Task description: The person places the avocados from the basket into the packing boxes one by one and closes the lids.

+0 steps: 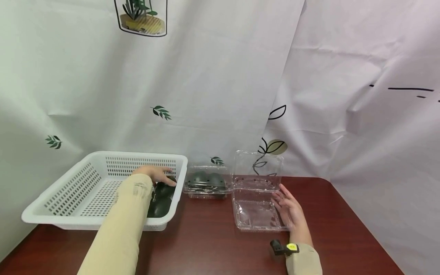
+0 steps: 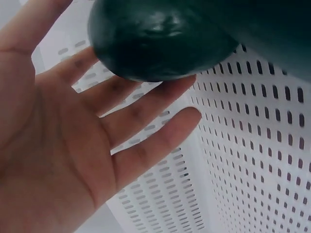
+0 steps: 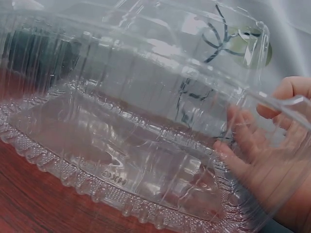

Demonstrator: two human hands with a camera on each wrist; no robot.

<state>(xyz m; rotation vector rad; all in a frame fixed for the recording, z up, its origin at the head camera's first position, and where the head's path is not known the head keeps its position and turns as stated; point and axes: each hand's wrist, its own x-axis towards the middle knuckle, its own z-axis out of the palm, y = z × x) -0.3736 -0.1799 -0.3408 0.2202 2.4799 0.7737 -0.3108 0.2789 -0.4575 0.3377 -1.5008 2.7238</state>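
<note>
In the head view, my left hand [image 1: 155, 173] reaches into the white basket [image 1: 99, 220] over a dark green rounded fruit [image 1: 165, 190]. From the left wrist, the fingers spread nearly straight, fingertips right at the underside of a smooth, shiny dark green fruit [image 2: 160, 43]. Another dark green fruit [image 1: 160, 208] lies nearer the basket's front wall. On the table, a clear plastic clamshell box [image 1: 256, 214] stands with its lid [image 1: 259, 168] raised and nothing inside. Beside its right wall is my right hand [image 1: 289, 208], with loosely extended fingers showing through the clear plastic in the right wrist view.
Between basket and raised-lid box sits another clear box [image 1: 207, 183] holding dark green fruits. A dark red-brown table [image 1: 203, 252] carries everything. Behind it hangs a white printed curtain [image 1: 220, 76]. A small black device [image 1: 283, 248] is on the right wrist.
</note>
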